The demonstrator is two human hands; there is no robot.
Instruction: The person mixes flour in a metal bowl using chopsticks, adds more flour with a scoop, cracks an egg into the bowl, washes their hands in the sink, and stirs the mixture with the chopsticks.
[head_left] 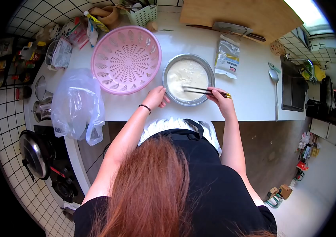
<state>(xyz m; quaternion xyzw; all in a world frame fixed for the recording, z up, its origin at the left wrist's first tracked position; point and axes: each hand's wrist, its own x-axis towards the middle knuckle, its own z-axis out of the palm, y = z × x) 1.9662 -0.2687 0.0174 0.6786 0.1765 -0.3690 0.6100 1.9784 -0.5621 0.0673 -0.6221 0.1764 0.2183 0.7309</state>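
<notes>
A round metal bowl (211, 79) stands on the counter, with a pale, lumpy, batter-like mixture (187, 75) in it. My right hand (222, 102) grips dark chopsticks (205, 91) with gold-coloured ends; their tips reach into the mixture and look blurred. At the bowl's lower left rim is my left hand (157, 98), fingers loosely bent and apart; whether it touches the metal I cannot tell. A pink perforated basket (126, 59) sits just left of the bowl. To the right lies a silver-and-white packet (227, 57).
A clear plastic bag (77, 104) hangs over the counter's front edge at left. A metal spoon (274, 87) lies near the sink (292, 89). Behind are a cleaver (233, 28) and a wooden board (239, 14). A lidded pan (35, 154) stands at the lower left.
</notes>
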